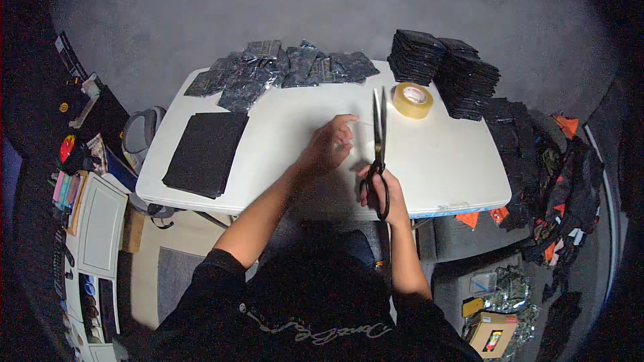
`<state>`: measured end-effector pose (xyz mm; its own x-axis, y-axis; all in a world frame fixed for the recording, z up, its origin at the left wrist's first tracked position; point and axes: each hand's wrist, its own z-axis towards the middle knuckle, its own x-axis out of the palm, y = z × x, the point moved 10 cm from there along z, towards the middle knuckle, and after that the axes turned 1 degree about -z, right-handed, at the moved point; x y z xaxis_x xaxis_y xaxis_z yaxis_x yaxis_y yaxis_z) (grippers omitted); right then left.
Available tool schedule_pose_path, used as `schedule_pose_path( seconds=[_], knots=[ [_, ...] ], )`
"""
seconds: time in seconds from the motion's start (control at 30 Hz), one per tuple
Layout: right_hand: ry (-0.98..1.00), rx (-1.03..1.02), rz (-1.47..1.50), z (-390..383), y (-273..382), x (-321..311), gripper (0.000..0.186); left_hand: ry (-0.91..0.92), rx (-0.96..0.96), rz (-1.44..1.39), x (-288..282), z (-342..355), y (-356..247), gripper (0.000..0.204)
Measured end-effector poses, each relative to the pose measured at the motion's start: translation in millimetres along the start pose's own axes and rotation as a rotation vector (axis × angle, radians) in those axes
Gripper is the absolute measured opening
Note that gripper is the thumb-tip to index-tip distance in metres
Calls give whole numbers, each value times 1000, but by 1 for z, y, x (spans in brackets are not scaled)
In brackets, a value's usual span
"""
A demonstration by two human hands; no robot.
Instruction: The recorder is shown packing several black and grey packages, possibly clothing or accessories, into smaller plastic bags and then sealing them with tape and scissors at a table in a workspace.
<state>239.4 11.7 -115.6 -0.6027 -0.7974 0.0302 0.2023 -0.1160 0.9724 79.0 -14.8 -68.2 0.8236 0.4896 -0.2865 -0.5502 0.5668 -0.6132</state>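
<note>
Squarely at the middle of the white table, the right hand had its fingers closed through the black handle loops of a large pair of scissors, the long blades pointing away from the person and parted only slightly. The left hand lay just to the left of the blades, its fingers loosely curled with the forefinger and thumb pinched toward the blades (whether they actually held some thin clear strip there could not be told). Both forearms came in from the lower edge, out of the sleeves of a dark top.

Just beyond the scissor tips and slightly to the right stood a roll of tan tape, lying flat on the table. Behind and to the right of it rose two tall stacks of black squares, side by side near the far right corner. Along the far edge, to the left, a loose heap of shiny dark foil packets spread out. A flat pile of black fabric pieces sat near the left end, well apart from both hands. More dark packets with orange bits hung off to the right of the table.
</note>
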Motion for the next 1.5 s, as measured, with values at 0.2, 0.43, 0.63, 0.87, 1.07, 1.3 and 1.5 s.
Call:
schedule_pose_path(
  seconds=[0.2,0.43,0.63,0.87,1.07,1.3,1.5],
  knots=[
    [109,-153,-264,-3,1,10,14,-1,-436,-51,-3,0,42,61],
    [58,-145,-484,-7,28,17,32,-34,-205,84,-30,19,-1,81],
    [75,-150,-498,-5,16,15,37,-162,-48,404,-80,45,-50,76],
    [115,6,-66,-4,-4,11,25,-360,92,804,-122,26,-91,71],
    [300,207,182,-22,-9,30,59,-349,213,851,-127,14,-85,67],
    [319,288,193,-5,-35,23,64,-234,205,785,-120,16,-78,58],
    [437,210,104,8,-36,32,65,-265,269,820,-126,10,-83,59]
  ],
)
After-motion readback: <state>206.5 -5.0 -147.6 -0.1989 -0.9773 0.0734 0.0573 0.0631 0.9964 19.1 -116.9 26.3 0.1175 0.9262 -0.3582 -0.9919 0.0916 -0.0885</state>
